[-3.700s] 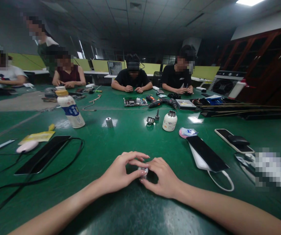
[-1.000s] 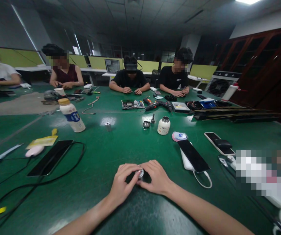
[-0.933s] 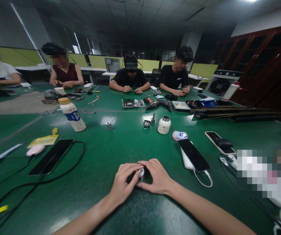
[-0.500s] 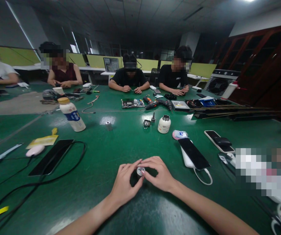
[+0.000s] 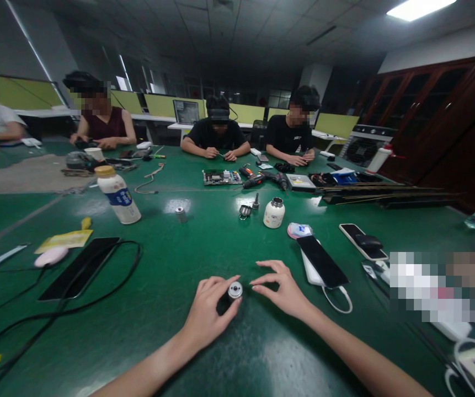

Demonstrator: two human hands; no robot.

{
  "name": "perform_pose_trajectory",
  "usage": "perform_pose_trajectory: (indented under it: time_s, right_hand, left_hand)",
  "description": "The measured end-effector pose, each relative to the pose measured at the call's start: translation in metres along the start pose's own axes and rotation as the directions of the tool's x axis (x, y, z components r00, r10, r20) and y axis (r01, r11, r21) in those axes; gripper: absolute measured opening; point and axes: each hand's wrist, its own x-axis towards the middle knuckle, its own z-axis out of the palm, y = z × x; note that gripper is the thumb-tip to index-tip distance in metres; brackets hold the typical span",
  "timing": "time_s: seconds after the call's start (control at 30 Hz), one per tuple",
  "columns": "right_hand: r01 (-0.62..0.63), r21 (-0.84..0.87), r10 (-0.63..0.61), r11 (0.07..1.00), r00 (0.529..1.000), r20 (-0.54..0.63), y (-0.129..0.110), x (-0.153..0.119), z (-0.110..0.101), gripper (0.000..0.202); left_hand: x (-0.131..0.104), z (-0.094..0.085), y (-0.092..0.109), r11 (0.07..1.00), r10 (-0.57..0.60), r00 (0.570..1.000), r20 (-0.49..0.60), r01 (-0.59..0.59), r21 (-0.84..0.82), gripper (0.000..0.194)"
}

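A small silvery metal cylinder point(image 5: 235, 290), with a dark hole in the middle of its top face, stands upright in front of me. My left hand point(image 5: 209, 309) holds it between thumb and index finger from the left side. To the right of the cylinder, apart from it, my right hand point(image 5: 281, 289) is open and holds nothing, its thumb and fingers spread. A similar small metal cylinder point(image 5: 180, 215) stands farther off on the green table point(image 5: 196, 253).
A milk bottle point(image 5: 119, 196) and a phone point(image 5: 80, 267) with a black cable lie to the left. Another phone point(image 5: 322, 262) is on the right, near a white jar point(image 5: 274, 213). Beyond are a circuit board point(image 5: 222, 177), a power drill point(image 5: 276, 179) and several seated people.
My right hand has let go of the metal cylinder and moved right, its fingers parting. My left hand stays at the cylinder. The view has shifted slightly.
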Motion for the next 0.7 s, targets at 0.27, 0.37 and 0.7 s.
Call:
perform_pose_trajectory:
  time_s: [0.27, 0.37, 0.7]
  right_hand:
    - [0.026, -0.095, -0.024, 0.995, 0.999, 0.028, 0.018, -0.010, 0.008, 0.011]
    - [0.006, 0.019, -0.006, 1.000, 1.000, -0.014, 0.002, -0.004, 0.005, 0.011]
    - [0.074, 0.135, -0.070, 0.988, 0.997, -0.033, -0.034, 0.014, 0.021, 0.010]
  left_hand:
    - [0.000, 0.000, 0.000, 1.000, 0.003, 1.000, -0.011, -0.004, -0.018, 0.040]
    - [0.000, 0.001, -0.002, 0.999, 0.009, 1.000, -0.005, -0.009, -0.032, 0.041]
    - [-0.001, 0.004, -0.009, 0.998, 0.032, 0.999, -0.024, -0.033, -0.055, 0.038]
